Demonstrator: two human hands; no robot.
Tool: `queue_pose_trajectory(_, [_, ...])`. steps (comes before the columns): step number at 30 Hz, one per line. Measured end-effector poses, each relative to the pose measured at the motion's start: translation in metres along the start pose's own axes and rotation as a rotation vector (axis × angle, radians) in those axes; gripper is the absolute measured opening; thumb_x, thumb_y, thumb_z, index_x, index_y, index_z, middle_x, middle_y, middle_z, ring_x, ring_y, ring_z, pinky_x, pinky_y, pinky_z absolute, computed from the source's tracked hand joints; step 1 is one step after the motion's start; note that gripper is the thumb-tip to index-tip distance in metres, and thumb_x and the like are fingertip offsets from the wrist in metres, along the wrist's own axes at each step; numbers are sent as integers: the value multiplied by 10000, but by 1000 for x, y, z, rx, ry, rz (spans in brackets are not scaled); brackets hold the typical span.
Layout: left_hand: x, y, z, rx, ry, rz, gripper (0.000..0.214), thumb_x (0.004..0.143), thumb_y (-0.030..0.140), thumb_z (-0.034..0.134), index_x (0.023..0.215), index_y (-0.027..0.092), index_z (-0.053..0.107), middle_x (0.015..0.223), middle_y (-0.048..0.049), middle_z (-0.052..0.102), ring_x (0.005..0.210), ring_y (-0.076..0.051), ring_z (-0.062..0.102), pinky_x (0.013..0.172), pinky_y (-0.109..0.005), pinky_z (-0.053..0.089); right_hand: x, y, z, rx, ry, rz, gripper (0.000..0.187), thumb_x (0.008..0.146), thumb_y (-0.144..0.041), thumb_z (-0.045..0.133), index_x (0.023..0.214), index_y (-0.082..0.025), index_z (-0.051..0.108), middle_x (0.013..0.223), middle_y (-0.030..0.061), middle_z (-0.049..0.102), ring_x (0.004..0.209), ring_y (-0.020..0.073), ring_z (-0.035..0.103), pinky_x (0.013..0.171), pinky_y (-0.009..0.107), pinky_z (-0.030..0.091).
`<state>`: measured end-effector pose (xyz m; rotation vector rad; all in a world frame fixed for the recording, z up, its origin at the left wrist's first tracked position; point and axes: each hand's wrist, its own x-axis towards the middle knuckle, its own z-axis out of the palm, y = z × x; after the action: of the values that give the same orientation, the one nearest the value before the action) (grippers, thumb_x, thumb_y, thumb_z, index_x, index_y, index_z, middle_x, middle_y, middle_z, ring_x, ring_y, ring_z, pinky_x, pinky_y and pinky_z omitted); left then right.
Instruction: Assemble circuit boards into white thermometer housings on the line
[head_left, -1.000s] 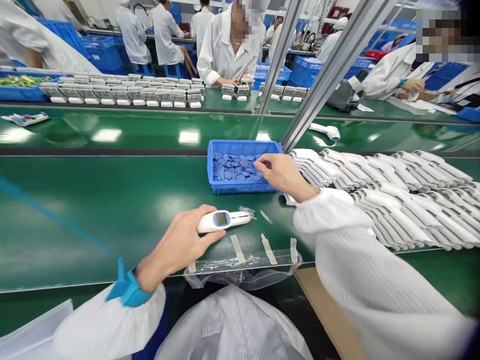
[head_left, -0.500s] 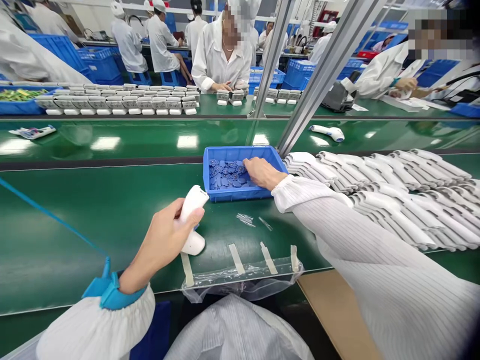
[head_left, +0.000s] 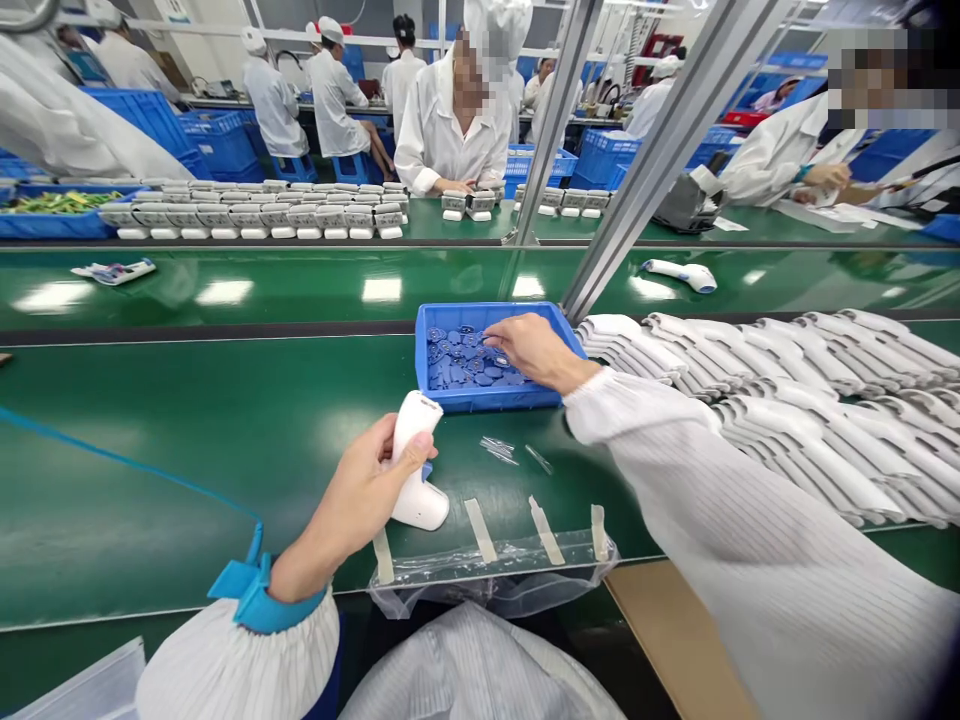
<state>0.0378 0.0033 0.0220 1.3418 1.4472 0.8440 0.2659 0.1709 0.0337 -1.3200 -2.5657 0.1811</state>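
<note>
Clasping white device (head_left: 418, 500) in left hand (head_left: 364, 485), nearside of blue tray (head_left: 491, 402); poising right hand (head_left: 538, 350) over tray, cannot tell if pinching.

Bin (head_left: 487, 402): on bench (head_left: 225, 430), parts (head_left: 454, 358) inside
Shells (head_left: 810, 445): right of bin
Rods (head_left: 498, 451): near side of bin
Bag (head_left: 517, 548): bench's near edge
</note>
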Motion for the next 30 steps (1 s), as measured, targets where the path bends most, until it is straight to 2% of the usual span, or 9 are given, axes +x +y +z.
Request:
queue_pose_trajectory(3, [4,7,4,66,30,65,418,929,566,565,944,153,627,856,-44,678,757,-171,604,643,-260,423,-32,-33,-10,84,131,-44,316,1023,-278,485,1166,-166,744,1066,73,775,955,193,725,855,282,514])
queue_pose_trajectory(5, [7,12,8,61,29,91,407,940,555,558,941,154,629,853,-35,678,749,-159,589,650,-258,420,-53,-57,-12,206,256,-93,282,991,-259,545,1159,-166,753,1020,64,788,902,196,739,824,292,539])
queue_pose_trajectory(7, [10,15,13,0,-23,104,401,945,547,558,965,154,636,864,-30,678,740,-149,579,642,-251,420,-69,-76,-10,354,329,-76,250,965,-221,574,1104,-183,778,959,48,796,838,197,747,775,301,564])
queue_pose_trajectory(10, [10,16,18,-55,-107,112,381,944,527,577,1005,159,650,865,-21,670,734,-137,564,635,-242,419,-81,-90,-5,624,335,99,213,932,-242,619,1050,-225,796,950,22,797,798,196,748,733,315,595])
queue_pose_trajectory(12, [9,17,20,-55,-136,114,374,945,520,581,1023,161,652,870,-21,664,740,-137,561,637,-241,422,-85,-92,-5,822,309,224,209,900,-300,669,1052,-230,794,954,19,796,786,198,744,726,331,611])
queue_pose_trajectory(15, [5,20,20,-80,-156,101,398,947,531,569,1062,157,638,893,-31,668,737,-142,568,623,-243,424,-89,-88,-8,1036,245,318,265,858,-384,718,1054,-222,792,931,27,797,767,196,737,713,343,622])
queue_pose_trajectory(19, [1,25,18,-16,-116,88,421,950,541,551,1065,149,649,903,-39,683,736,-154,581,613,-249,417,-94,-83,-14,1037,228,343,269,802,-397,781,1026,-250,800,983,20,794,889,223,751,812,364,628])
queue_pose_trajectory(24, [-1,25,19,185,-36,181,410,946,496,579,1221,200,645,987,-21,709,817,-180,615,690,-259,444,-100,-86,-17,852,331,240,162,807,-295,782,966,-279,811,995,2,789,931,241,756,917,398,614])
queue_pose_trajectory(30, [-1,23,21,219,-47,237,418,964,454,565,1315,232,610,1059,-7,715,860,-178,637,751,-256,471,-103,-91,-13,877,269,226,301,859,-251,727,1157,-270,755,1108,8,765,948,235,754,884,393,629])
